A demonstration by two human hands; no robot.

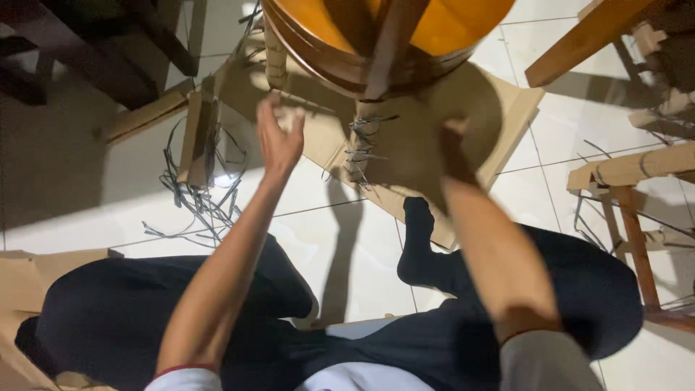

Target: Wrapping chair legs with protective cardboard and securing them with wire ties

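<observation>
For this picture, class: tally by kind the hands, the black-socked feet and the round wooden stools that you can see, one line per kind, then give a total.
Hands: 2, the left hand and right hand
Black-socked feet: 1, the foot
Round wooden stools: 1, the stool
Total: 4

a heap of grey cut strips lies on the white tiled floor. at the right stands a wooden frame with strips wound about it. dark wooden furniture sits top left, and a brown cardboard piece lies at the left edge.
</observation>
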